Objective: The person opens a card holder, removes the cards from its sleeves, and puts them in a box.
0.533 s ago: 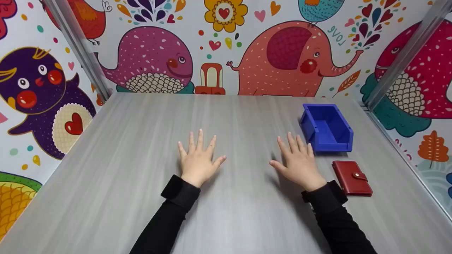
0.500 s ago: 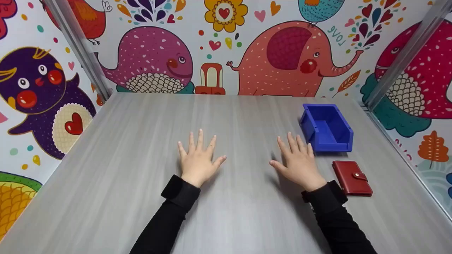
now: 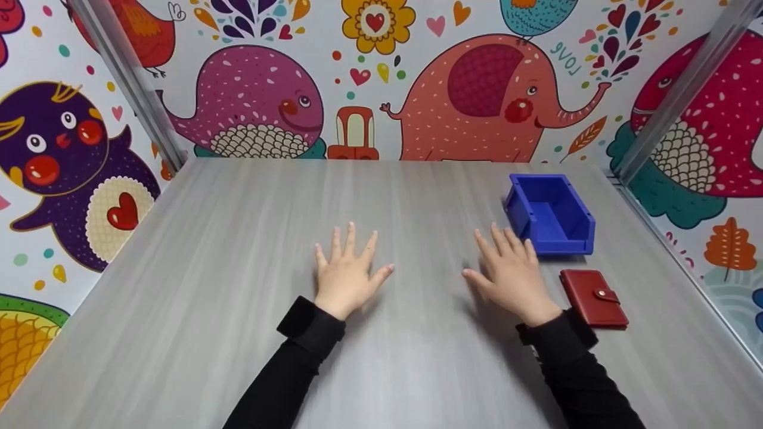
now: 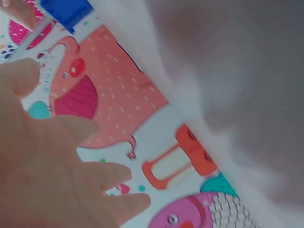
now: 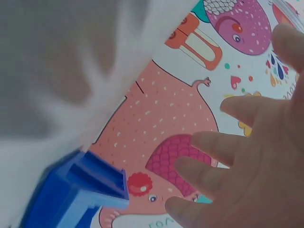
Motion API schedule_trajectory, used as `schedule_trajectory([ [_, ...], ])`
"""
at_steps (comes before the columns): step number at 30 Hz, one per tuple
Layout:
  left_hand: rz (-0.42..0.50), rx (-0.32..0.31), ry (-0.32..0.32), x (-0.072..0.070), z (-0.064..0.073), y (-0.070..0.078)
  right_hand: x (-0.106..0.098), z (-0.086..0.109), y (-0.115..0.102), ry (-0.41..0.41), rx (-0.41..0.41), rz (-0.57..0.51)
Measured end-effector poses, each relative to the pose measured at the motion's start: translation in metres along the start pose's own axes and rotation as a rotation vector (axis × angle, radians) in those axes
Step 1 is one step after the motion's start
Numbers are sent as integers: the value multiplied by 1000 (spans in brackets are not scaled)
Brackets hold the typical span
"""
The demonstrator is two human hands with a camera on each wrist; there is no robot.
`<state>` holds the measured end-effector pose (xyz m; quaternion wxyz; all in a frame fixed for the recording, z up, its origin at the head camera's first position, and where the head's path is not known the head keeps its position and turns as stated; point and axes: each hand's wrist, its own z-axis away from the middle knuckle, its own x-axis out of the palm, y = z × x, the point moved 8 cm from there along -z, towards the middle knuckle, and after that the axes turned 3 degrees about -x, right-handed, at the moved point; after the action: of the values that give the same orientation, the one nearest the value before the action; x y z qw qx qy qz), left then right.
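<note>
My left hand (image 3: 347, 280) is spread palm down over the middle of the table, its fingers straight and holding nothing. To its right, my right hand (image 3: 514, 280) is spread in the same way and holds nothing. Just beyond the right hand's fingertips stands a blue plastic bin (image 3: 551, 214), its inside bare. A red wallet (image 3: 594, 299) with a snap strap lies flat on the table, right of the right hand. In the right wrist view the blue bin (image 5: 76, 190) shows at lower left, apart from the fingers.
The pale wood-grain table (image 3: 238, 238) reaches back to a wall (image 3: 369, 83) printed with cartoon animals. Metal posts (image 3: 128, 83) stand at the back corners, and printed panels close off both sides.
Both hands have shifted slightly to the right in the head view, the left one more. The head view itself has moved a little. The bin and wallet stay in place.
</note>
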<state>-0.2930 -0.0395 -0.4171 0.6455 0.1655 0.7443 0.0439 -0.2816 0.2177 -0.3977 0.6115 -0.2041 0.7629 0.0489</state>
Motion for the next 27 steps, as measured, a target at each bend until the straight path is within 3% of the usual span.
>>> schedule_trajectory([
  [8, 91, 103, -20, 7, -7, 71, -34, 28, 35, 97, 9, -30],
  [14, 136, 187, -30, 16, -13, 124, -49, 50, 76, 139, 89, -24],
  [20, 215, 187, -109, 36, -18, 160, -47, 67, 118, 37, 231, -25],
  [27, 255, 123, -227, 62, -22, 195, -37, 84, 157, -147, 396, -49],
])
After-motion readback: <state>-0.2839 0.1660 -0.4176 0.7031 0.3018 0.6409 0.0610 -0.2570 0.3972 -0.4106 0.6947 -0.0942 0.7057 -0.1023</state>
